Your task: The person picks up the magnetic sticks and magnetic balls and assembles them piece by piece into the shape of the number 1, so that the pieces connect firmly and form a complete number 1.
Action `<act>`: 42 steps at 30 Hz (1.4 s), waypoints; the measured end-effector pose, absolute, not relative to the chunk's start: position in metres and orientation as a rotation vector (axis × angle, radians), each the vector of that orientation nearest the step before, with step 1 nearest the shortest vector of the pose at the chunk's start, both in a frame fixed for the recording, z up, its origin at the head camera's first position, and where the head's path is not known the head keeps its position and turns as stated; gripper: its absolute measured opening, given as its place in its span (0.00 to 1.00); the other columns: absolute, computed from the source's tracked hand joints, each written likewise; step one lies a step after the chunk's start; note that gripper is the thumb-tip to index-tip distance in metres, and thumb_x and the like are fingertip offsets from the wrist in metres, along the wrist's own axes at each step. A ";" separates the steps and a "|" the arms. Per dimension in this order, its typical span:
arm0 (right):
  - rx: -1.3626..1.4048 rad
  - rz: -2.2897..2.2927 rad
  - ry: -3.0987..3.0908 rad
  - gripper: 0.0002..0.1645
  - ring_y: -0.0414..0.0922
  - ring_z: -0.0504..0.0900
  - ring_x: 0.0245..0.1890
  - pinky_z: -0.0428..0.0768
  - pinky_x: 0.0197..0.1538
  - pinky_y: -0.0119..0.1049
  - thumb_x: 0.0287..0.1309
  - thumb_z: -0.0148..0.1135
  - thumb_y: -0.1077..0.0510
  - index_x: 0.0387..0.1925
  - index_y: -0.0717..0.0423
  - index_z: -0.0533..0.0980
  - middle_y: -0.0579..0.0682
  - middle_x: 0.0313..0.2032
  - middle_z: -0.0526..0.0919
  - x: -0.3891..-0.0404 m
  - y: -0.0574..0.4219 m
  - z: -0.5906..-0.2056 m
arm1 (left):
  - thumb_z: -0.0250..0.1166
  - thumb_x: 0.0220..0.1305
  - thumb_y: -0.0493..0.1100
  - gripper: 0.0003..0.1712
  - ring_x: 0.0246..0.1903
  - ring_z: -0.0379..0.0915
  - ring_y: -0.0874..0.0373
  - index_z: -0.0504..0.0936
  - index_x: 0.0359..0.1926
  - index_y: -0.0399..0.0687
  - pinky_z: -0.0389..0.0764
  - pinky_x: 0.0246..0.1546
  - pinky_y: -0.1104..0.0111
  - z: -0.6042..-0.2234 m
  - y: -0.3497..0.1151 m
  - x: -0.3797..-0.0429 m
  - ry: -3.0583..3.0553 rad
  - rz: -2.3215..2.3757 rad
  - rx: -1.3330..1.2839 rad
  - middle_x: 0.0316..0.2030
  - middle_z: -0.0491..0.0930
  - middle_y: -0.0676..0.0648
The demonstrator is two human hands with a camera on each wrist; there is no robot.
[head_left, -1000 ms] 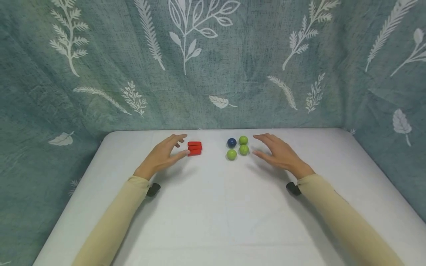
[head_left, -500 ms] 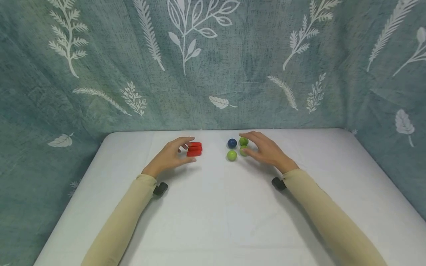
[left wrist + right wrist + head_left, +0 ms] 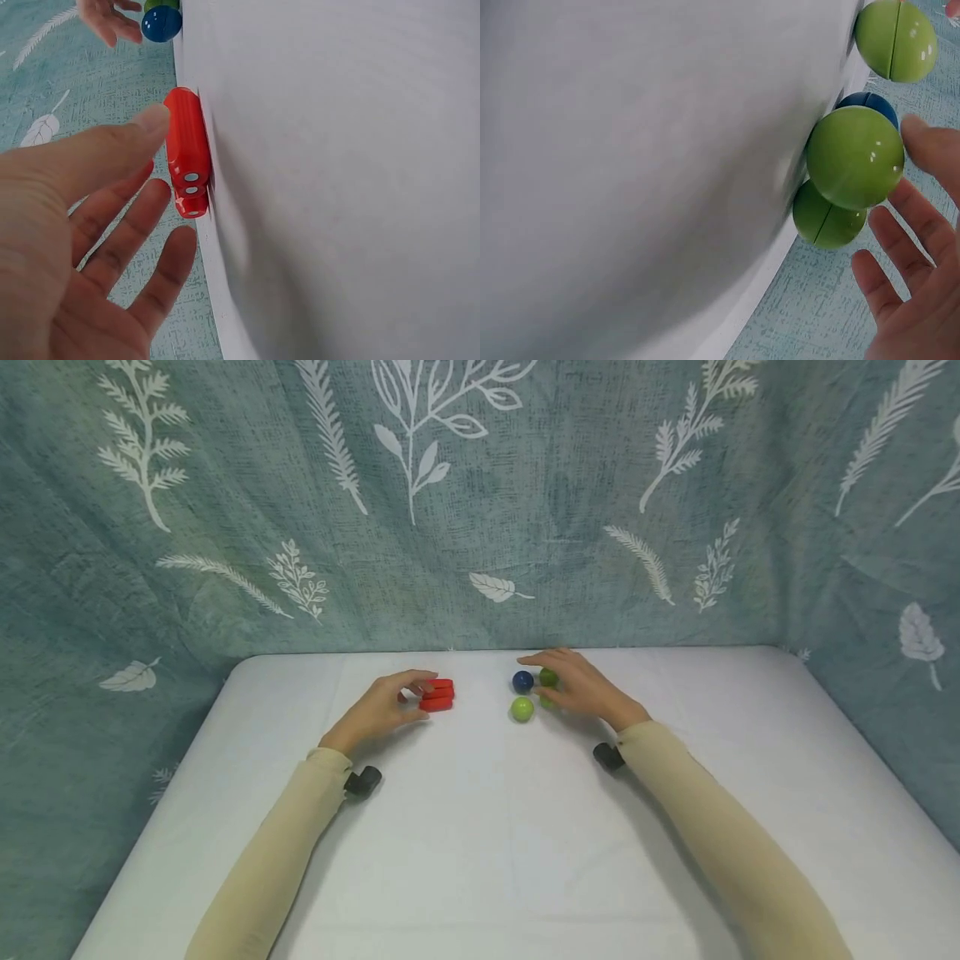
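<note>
My left hand (image 3: 382, 703) is beside three short red bars (image 3: 437, 703) lying side by side. In the left wrist view its thumb overlaps the near red bar (image 3: 187, 139), which has a pale dot on its end. The other fingers, loosely bent, extend past the bars' far side. My right hand (image 3: 581, 687) arches over two glossy green balls, partly hiding them. Its thumb and fingers stand spread around the nearer green ball (image 3: 855, 157), with another green ball (image 3: 829, 217) behind it. A dark blue ball (image 3: 522, 682) and a third green ball (image 3: 522, 708) lie just left of it.
All these things lie near the back edge of a white-covered table (image 3: 480, 827). Behind it hangs a green leaf-patterned cloth (image 3: 480, 543). A small black wrist camera (image 3: 363, 782) hangs under the left wrist, another black camera (image 3: 608, 757) under the right.
My right hand has moved left from beside the balls to over two green ones. My left hand has moved slightly right, up to the red bars, which have shifted a little left.
</note>
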State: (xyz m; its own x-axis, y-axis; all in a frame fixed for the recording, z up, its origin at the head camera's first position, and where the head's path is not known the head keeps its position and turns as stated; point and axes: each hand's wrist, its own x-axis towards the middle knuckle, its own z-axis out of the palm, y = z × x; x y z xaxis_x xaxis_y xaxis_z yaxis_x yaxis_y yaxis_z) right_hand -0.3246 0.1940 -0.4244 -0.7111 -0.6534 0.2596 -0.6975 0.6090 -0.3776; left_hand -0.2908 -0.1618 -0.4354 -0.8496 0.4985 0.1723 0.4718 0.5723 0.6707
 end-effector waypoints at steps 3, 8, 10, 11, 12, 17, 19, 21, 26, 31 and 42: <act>1.142 0.685 -2.764 0.32 0.52 0.73 0.59 0.69 0.63 0.52 0.61 0.66 0.60 0.66 0.52 0.70 0.52 0.61 0.76 -0.327 0.190 -0.424 | 0.72 0.55 0.32 0.36 0.51 0.76 0.50 0.72 0.65 0.43 0.78 0.51 0.53 -0.436 -0.162 -0.291 2.754 1.151 0.852 0.49 0.82 0.44; 1.128 0.632 -2.796 0.30 0.52 0.73 0.59 0.69 0.63 0.52 0.61 0.66 0.59 0.65 0.52 0.71 0.51 0.61 0.77 -0.332 0.186 -0.425 | 0.72 0.55 0.31 0.36 0.51 0.77 0.52 0.72 0.65 0.46 0.77 0.52 0.53 -0.436 -0.161 -0.291 2.746 1.145 0.835 0.48 0.83 0.45; 1.129 0.617 -2.806 0.30 0.52 0.73 0.60 0.68 0.64 0.52 0.61 0.67 0.58 0.64 0.52 0.72 0.51 0.61 0.78 -0.333 0.184 -0.425 | 0.71 0.55 0.31 0.36 0.52 0.77 0.52 0.72 0.65 0.47 0.76 0.54 0.53 -0.437 -0.160 -0.291 2.732 1.143 0.835 0.48 0.83 0.46; 1.129 0.613 -2.812 0.30 0.52 0.72 0.60 0.68 0.64 0.52 0.60 0.67 0.58 0.64 0.52 0.72 0.51 0.60 0.78 -0.334 0.184 -0.425 | 0.71 0.56 0.31 0.36 0.52 0.77 0.53 0.73 0.65 0.47 0.76 0.54 0.53 -0.437 -0.160 -0.291 2.727 1.138 0.837 0.48 0.83 0.47; 1.127 0.610 -2.821 0.29 0.53 0.72 0.61 0.68 0.65 0.53 0.61 0.67 0.57 0.64 0.52 0.72 0.51 0.60 0.78 -0.334 0.183 -0.426 | 0.71 0.56 0.30 0.35 0.52 0.77 0.53 0.73 0.65 0.48 0.76 0.55 0.53 -0.437 -0.159 -0.291 2.721 1.138 0.840 0.48 0.83 0.47; 1.089 0.599 -2.870 0.28 0.54 0.70 0.63 0.65 0.67 0.55 0.61 0.67 0.56 0.62 0.52 0.74 0.52 0.60 0.78 -0.335 0.179 -0.423 | 0.71 0.57 0.31 0.33 0.52 0.77 0.54 0.74 0.64 0.49 0.75 0.56 0.55 -0.436 -0.155 -0.292 2.714 1.121 0.856 0.48 0.83 0.47; 1.067 0.593 -2.888 0.28 0.54 0.70 0.63 0.64 0.67 0.56 0.61 0.67 0.55 0.62 0.51 0.74 0.52 0.59 0.78 -0.335 0.177 -0.423 | 0.70 0.57 0.31 0.33 0.51 0.76 0.54 0.75 0.64 0.49 0.76 0.55 0.56 -0.436 -0.155 -0.292 2.712 1.124 0.849 0.47 0.83 0.47; 1.051 0.584 -2.904 0.27 0.54 0.70 0.63 0.64 0.67 0.56 0.61 0.67 0.54 0.62 0.51 0.75 0.53 0.59 0.78 -0.336 0.176 -0.422 | 0.70 0.57 0.30 0.33 0.50 0.76 0.54 0.75 0.64 0.48 0.76 0.54 0.56 -0.437 -0.155 -0.292 2.715 1.119 0.849 0.46 0.83 0.47; 1.021 0.564 -2.948 0.27 0.54 0.69 0.64 0.63 0.67 0.57 0.62 0.66 0.53 0.62 0.49 0.75 0.53 0.59 0.77 -0.337 0.175 -0.422 | 0.68 0.57 0.28 0.33 0.50 0.76 0.54 0.75 0.64 0.48 0.78 0.52 0.58 -0.437 -0.156 -0.292 2.718 1.118 0.855 0.47 0.82 0.47; 1.018 0.570 -2.948 0.26 0.54 0.70 0.63 0.64 0.68 0.56 0.61 0.66 0.53 0.61 0.51 0.76 0.52 0.58 0.79 -0.337 0.174 -0.422 | 0.67 0.57 0.27 0.32 0.47 0.75 0.54 0.75 0.63 0.48 0.78 0.51 0.59 -0.436 -0.156 -0.293 2.714 1.124 0.835 0.46 0.82 0.47; 1.044 0.587 -2.922 0.26 0.55 0.72 0.61 0.65 0.67 0.56 0.60 0.67 0.56 0.59 0.54 0.76 0.54 0.56 0.80 -0.339 0.174 -0.423 | 0.69 0.56 0.28 0.32 0.42 0.75 0.55 0.76 0.62 0.49 0.78 0.46 0.60 -0.439 -0.158 -0.294 2.723 1.136 0.818 0.40 0.83 0.49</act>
